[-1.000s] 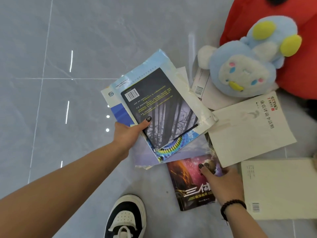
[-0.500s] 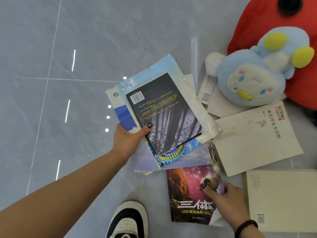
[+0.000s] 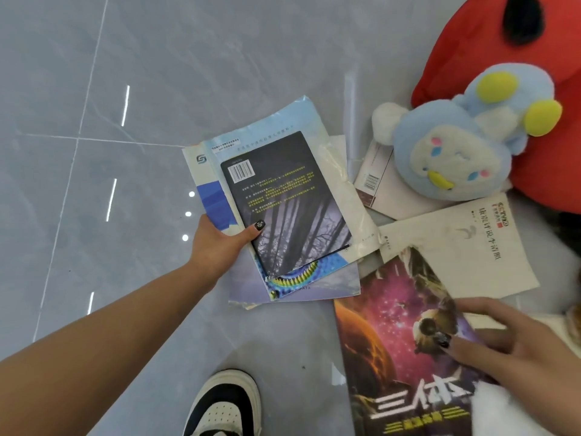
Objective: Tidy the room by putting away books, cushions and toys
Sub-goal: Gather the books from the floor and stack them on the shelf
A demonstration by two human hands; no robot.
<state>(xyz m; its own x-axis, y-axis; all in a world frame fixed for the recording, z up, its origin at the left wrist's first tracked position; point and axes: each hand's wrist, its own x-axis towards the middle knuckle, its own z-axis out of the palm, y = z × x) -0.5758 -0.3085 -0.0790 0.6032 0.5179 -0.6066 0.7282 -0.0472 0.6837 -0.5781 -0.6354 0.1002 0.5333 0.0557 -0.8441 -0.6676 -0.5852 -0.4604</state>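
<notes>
left hand [image 3: 217,243] grips book stack [image 3: 279,209], right hand [image 3: 515,347] holds space book [image 3: 405,357]

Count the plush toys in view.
2: a blue plush toy lying on books at upper right, and a red plush behind it, cut off by the frame. Others may be hidden.

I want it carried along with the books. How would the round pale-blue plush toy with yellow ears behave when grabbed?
The pale-blue plush toy looks soft and fluffy, so it probably squashes under fingers and weighs little. Being rounded, it may roll off the white book it leans on.
</notes>
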